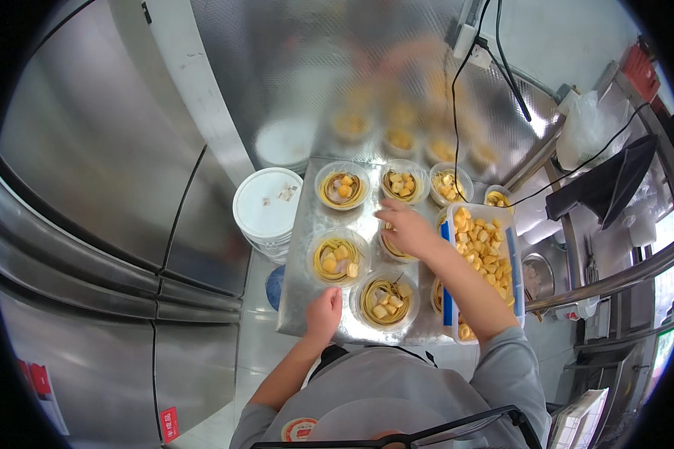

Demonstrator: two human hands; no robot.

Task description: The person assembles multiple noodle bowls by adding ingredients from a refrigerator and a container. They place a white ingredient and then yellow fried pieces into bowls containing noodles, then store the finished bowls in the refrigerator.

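Note:
Round clear bowls stand on the metal table, holding coiled yellow noodles topped with pale and yellow chunks. My right hand (406, 227) reaches over a middle bowl (398, 252), fingers apart and pointing left; it partly hides this bowl. Nothing shows between those fingers. Closed in a loose fist, my left hand (324, 311) is by the table's near edge, just below the left bowl (335, 258) and left of the near bowl (386, 301). Under my right forearm lies a clear rectangular tub (511, 254) of yellow chunks (481, 238), overlapping bowls beneath it.
White lidded buckets (268, 202) stand left of the metal table (296, 299). Steel doors (90, 150) rise at far left, and a steel panel (299, 67) stands behind. Black cables (457, 97) hang at the back right. A dark cloth (606, 187) drapes over the right-hand rack.

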